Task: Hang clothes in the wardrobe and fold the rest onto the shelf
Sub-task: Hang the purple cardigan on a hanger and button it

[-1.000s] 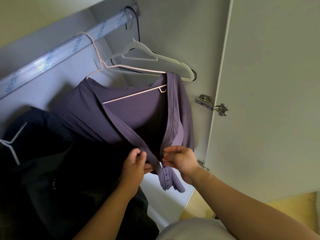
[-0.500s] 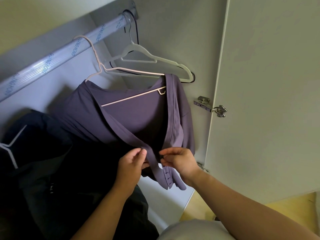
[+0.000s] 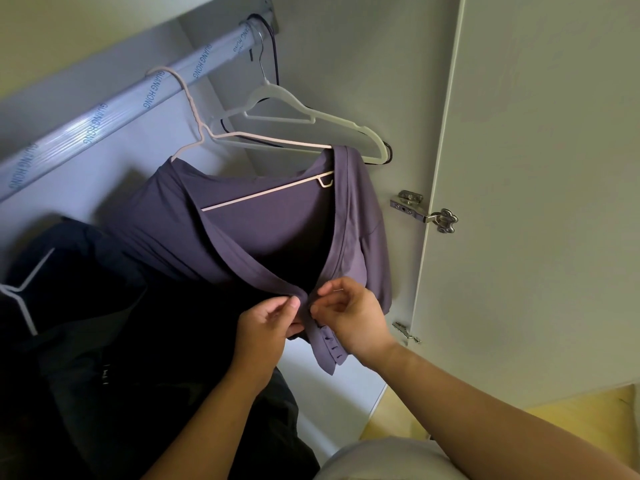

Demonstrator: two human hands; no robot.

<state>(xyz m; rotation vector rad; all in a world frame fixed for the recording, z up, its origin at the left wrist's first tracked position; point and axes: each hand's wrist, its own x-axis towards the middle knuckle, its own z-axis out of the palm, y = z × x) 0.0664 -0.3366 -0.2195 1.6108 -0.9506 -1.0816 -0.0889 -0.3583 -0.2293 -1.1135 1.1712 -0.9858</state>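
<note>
Up in the wardrobe, the purple top (image 3: 277, 230) hangs on a thin pink hanger (image 3: 266, 192), and the hanger's hook sits over the rail (image 3: 104, 116). The front of the top is open in a deep V. Both hands are at the bottom of that V. The left hand (image 3: 266, 327) pinches the left front edge between thumb and forefinger, its fingers (image 3: 294, 302) curled tight on the cloth. The right hand (image 3: 353, 317) does the same on the right front edge, fingertips nipped onto the fabric, and the two hands are almost touching. The two edges meet between them. Below the hands the button strip (image 3: 330, 346) dangles free, with small buttons showing along it.

Behind the pink hanger, a bare white hanger (image 3: 311, 116) hangs on the same rail, with a thin dark hanger (image 3: 273, 46) just behind it against the side wall. To the left, a dark garment (image 3: 104, 323) hangs beside the purple top on another white hanger (image 3: 24, 299). The wardrobe door (image 3: 536, 202) stands open on the right, its metal hinge (image 3: 422, 211) near the top's right shoulder.
</note>
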